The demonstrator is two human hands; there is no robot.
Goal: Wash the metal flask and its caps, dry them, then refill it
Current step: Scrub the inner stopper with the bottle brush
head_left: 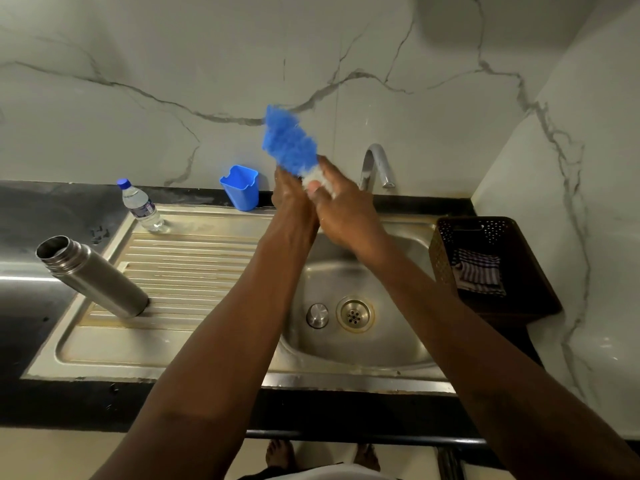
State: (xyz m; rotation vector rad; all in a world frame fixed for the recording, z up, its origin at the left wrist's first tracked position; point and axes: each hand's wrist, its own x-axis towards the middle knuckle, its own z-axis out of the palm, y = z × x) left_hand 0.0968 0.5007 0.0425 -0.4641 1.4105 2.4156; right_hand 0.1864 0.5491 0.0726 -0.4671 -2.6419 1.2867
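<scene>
- Flask [93,277] stands uncapped on the drainboard [194,258], mouth up and off to the left, well apart from both hands. So my read is this is the soap-up step, before the scrubbing starts.
- Both hands are up over the sink [398,351] with the blue scrubber [289,140] between them. The right hand [346,209] has its fingers [327,169] and thumb pinched round the white, foamy lower end.
- The left hand [294,202] is pressed in against the same end. I can't tell whether its fingers wrap round or just lie flat, since they're hidden from this angle.
- The scrubber is blurry, so no idea how much lather it's carrying. I also can't tell if anything small is tucked in there with it.
- To do this bit well, I'd work the foam through the whole scrubber while keeping it over the basin, so drips don't land on the counter [34,209].
- One cap [317,315] sits in the basin just beside the drain. I'd grab that first, because it's small and slippery, and get the scrubber into its inside edges.
- For the flask, hold the body low with one hand so it can't tip, then push the scrubber down the neck.
- The tap [375,164] looks off. The striped cloth [479,271] in the brown basket [519,306] and the water bottle [142,207] are for later.
</scene>
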